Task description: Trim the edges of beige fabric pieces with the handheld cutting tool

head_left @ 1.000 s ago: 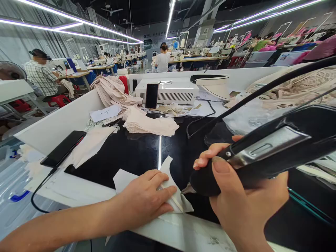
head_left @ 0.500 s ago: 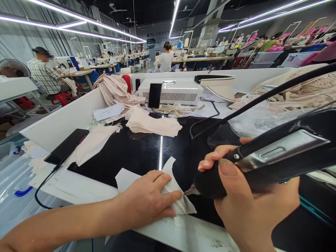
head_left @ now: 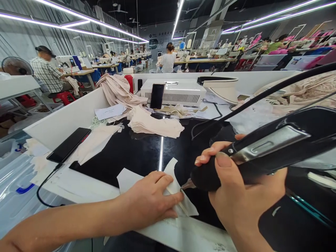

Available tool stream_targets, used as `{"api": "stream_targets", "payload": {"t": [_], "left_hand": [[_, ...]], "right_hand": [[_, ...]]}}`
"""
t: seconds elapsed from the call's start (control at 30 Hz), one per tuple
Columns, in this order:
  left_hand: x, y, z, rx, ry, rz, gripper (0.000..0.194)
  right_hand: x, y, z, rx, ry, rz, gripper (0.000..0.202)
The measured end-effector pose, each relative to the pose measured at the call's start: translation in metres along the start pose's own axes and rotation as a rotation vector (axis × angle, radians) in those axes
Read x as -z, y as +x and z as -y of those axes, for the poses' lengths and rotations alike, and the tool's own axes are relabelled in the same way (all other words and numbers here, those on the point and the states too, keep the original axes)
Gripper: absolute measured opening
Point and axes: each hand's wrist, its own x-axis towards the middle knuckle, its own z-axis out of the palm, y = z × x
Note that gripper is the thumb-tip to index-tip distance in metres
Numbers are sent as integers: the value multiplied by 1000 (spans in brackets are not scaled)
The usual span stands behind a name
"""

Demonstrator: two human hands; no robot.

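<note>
My left hand [head_left: 154, 196] lies with its fingers stretched out over a pale, curved cloth or paper piece [head_left: 172, 169], pressing it on the glossy black board [head_left: 112, 154] near its front edge. A narrow strip runs along the piece under my fingers. My right hand [head_left: 241, 196] is wrapped round a black corded hand tool [head_left: 275, 147] with a long metal lever on its upper side. Its pointed metal tip [head_left: 187, 184] is at the piece's right edge, close to my left fingertips; whether it touches I cannot tell.
A stack of beige cut pieces [head_left: 156, 122] lies farther back on the board. Behind stand a phone [head_left: 157, 96] and a white vented box [head_left: 181, 91]. Another phone [head_left: 69, 143] lies at left, with a cord. The tool's black cable [head_left: 262, 98] arches across the right side.
My right hand and the tool have shifted left, bringing the tip closer to my left fingertips and the piece. My left hand stays on the piece. The whole view has shifted slightly.
</note>
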Motion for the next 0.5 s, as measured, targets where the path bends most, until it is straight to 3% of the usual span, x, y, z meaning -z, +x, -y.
{"api": "stream_targets", "payload": {"t": [0.13,0.33,0.5], "left_hand": [[-2,1,0,-8,-7,-18,43],[-4,2,2,-25,1,-10,41],[-2,0,-11,-9,54,21,53]], "right_hand": [[-2,2,-3,-7,2,6,50],[-9,7,-9,28,-10,8,60],[-9,6,-8,25,-24,47,53]]}}
